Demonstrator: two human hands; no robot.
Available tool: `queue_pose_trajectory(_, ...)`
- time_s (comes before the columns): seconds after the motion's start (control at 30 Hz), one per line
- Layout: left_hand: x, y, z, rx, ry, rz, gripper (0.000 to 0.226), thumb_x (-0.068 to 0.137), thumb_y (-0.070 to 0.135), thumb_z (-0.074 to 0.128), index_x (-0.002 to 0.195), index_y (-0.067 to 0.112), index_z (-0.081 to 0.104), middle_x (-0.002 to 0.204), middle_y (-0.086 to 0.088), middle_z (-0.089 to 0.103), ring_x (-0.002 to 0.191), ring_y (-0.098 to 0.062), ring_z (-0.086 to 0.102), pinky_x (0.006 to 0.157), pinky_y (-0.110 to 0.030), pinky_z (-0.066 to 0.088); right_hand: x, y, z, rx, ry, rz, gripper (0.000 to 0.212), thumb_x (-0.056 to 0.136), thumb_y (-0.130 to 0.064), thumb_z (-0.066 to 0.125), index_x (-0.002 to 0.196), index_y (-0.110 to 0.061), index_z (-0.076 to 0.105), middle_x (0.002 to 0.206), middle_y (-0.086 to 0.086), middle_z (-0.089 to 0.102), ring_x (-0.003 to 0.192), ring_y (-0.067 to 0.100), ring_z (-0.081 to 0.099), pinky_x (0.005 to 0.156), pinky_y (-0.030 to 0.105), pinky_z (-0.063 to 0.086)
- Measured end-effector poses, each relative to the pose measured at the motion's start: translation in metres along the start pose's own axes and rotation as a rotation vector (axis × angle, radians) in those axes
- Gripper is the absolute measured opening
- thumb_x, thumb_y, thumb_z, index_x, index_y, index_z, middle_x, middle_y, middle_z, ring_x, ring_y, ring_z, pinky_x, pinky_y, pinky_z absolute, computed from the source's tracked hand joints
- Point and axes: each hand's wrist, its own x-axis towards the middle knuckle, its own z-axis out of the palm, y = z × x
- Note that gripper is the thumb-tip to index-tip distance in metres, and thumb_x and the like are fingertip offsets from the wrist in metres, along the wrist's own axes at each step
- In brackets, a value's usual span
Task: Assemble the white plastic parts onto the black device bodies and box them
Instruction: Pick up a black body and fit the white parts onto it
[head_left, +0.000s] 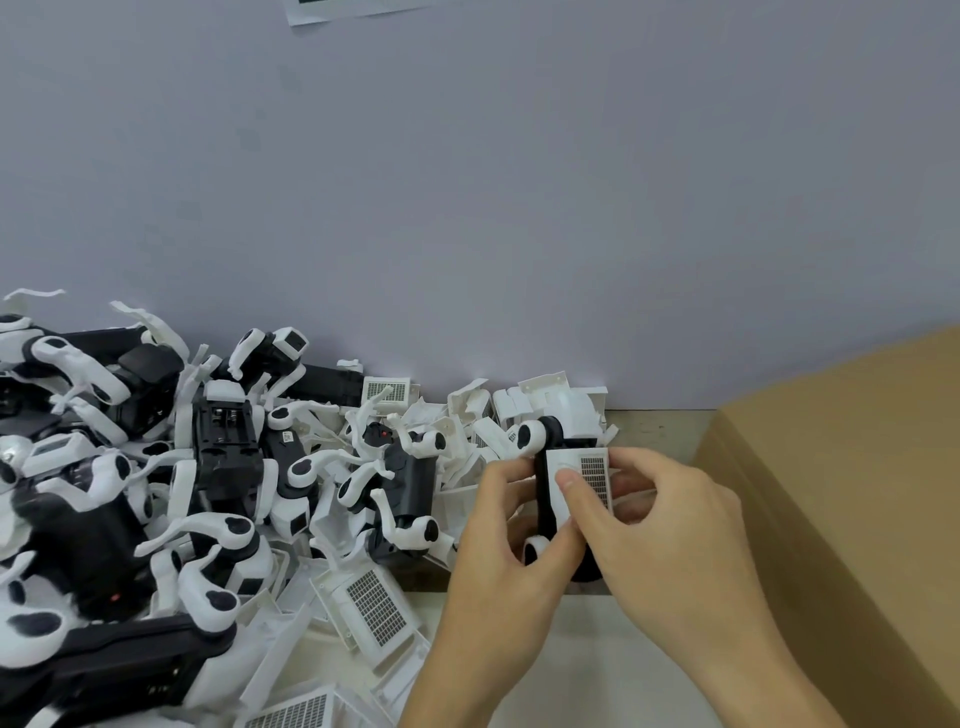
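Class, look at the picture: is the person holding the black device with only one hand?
No: both the left hand and the right hand hold the device, pressing a white part onto it.

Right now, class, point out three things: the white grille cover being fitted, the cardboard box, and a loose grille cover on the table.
White grille cover (581, 480), head view: its white face.
Cardboard box (852, 467), head view: top flap.
Loose grille cover (376, 608), head view: grille mesh.

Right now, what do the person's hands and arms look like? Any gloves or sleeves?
Both are bare: the left hand and right hand wear no gloves, rings or watch, and no sleeves show on the forearms. The nails are short and unpainted.
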Motion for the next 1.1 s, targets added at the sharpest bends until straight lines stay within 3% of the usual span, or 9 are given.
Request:
queue_pose_trajectory(0.17,0.000,0.004,0.000,-0.019,0.050,-0.040,0.027,0.092,0.016,0.071,0.112,0.030,0.058,0.105,0.011,0.074,0.098,-0.012,0.072,0.070,-0.020,0.056,0.003,0.000,-0.006,-0.025,-0.045,-0.088,0.004,0.083,-0.038,0.070,0.079,-0.037,0.072,0.073,-0.020,0.071,0.067,-0.004,0.068,0.061,0.013,0.053)
queue_pose_trajectory(0.3,0.001,0.004,0.001,-0.039,0.077,-0.070,0.030,0.095,0.005,0.063,0.116,0.026,0.058,0.108,0.012,0.075,0.103,-0.009,0.071,0.079,-0.020,0.055,0.005,0.004,-0.007,0.048,-0.084,-0.002,0.019,0.093,-0.036,0.063,0.082,-0.031,0.077,0.073,-0.024,0.073,0.071,-0.007,0.068,0.061,0.006,0.047)
queue_pose_trajectory(0.37,0.000,0.005,0.001,-0.067,0.075,-0.089,0.027,0.096,0.005,0.061,0.115,0.024,0.060,0.108,0.010,0.076,0.102,-0.008,0.071,0.077,-0.018,0.055,0.006,0.006,-0.006,0.149,-0.168,0.099,0.027,0.095,-0.040,0.058,0.088,-0.027,0.080,0.077,-0.017,0.076,0.076,-0.001,0.071,0.066,0.014,0.055)
queue_pose_trajectory(0.4,0.000,0.006,0.002,-0.090,0.074,-0.091,0.024,0.096,0.008,0.061,0.116,0.022,0.060,0.107,0.008,0.076,0.101,-0.008,0.071,0.076,-0.016,0.054,0.006,0.006,-0.005,0.214,-0.210,0.152,0.029,0.097,-0.041,0.057,0.089,-0.027,0.081,0.079,-0.012,0.077,0.078,0.005,0.072,0.072,0.026,0.060)
queue_pose_trajectory(0.5,0.002,0.006,0.004,-0.142,0.099,-0.067,0.034,0.086,0.035,0.066,0.115,0.018,0.064,0.105,0.003,0.077,0.100,-0.009,0.072,0.078,-0.016,0.053,0.002,0.003,0.001,0.339,-0.236,0.206,0.024,0.095,-0.040,0.060,0.090,-0.028,0.081,0.085,-0.007,0.078,0.085,0.011,0.074,0.084,0.046,0.060)
queue_pose_trajectory(0.67,0.005,0.005,0.002,-0.188,0.137,-0.036,0.037,0.079,0.040,0.064,0.100,0.012,0.074,0.093,-0.007,0.077,0.086,-0.014,0.072,0.073,-0.021,0.054,0.000,0.005,0.009,0.455,-0.180,0.270,0.051,0.066,-0.059,0.064,0.095,-0.018,0.075,0.086,-0.003,0.078,0.082,0.012,0.075,0.078,0.038,0.060)
queue_pose_trajectory(0.83,0.005,0.004,0.002,-0.177,0.159,-0.015,0.036,0.075,0.041,0.066,0.095,0.011,0.074,0.088,-0.006,0.077,0.080,-0.011,0.071,0.069,-0.019,0.053,0.000,0.009,0.011,0.481,-0.172,0.256,0.047,0.071,-0.053,0.063,0.097,-0.015,0.075,0.087,0.001,0.078,0.084,0.017,0.075,0.078,0.038,0.059)
queue_pose_trajectory(0.97,0.004,0.002,0.001,-0.169,0.143,-0.086,0.027,0.079,0.042,0.080,0.092,0.020,0.074,0.092,-0.008,0.076,0.086,-0.020,0.072,0.076,-0.041,0.057,0.000,0.009,0.009,0.545,-0.298,0.291,0.043,0.081,-0.052,0.058,0.100,-0.018,0.078,0.093,0.006,0.078,0.089,0.023,0.076,0.077,0.041,0.061)
queue_pose_trajectory(1.1,0.005,-0.001,0.003,-0.199,0.123,-0.182,0.035,0.072,0.048,0.074,0.099,0.026,0.075,0.101,-0.011,0.074,0.102,-0.032,0.070,0.090,-0.057,0.056,0.000,0.011,0.009,0.560,-0.243,0.305,0.042,0.079,-0.052,0.060,0.097,-0.019,0.079,0.091,0.006,0.078,0.087,0.025,0.076,0.078,0.047,0.061)
